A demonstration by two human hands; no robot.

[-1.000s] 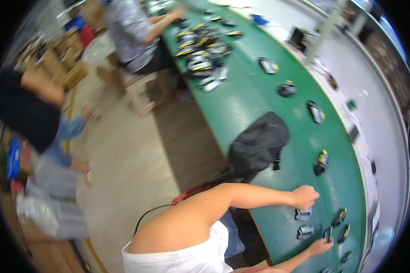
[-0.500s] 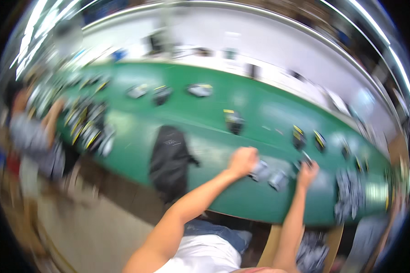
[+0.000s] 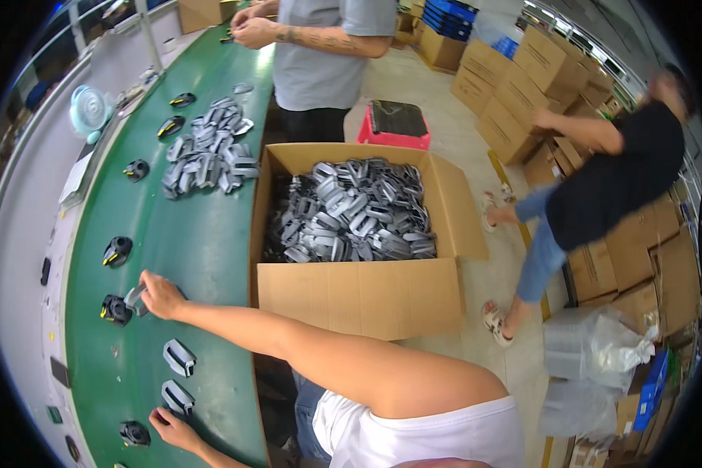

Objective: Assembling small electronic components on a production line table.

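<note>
Two hands at work! Over the surface (image 3: 218, 257), the right hand (image 3: 162, 296) had its grip pinched on a grey shell (image 3: 136, 298) beside a black unit (image 3: 115, 310), seemingly positioning it; next called for steadiness. Left hand (image 3: 178, 433) curled near another shell (image 3: 178, 398), its hold unclear.

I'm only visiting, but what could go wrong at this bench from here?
The right hand holds a grey piece close to a black-and-yellow part, so it might knock that part.
The left hand is beside a loose grey shell and could nudge it.
The grey heap reaches near the edge of the green table, so pieces might slip off.
</note>
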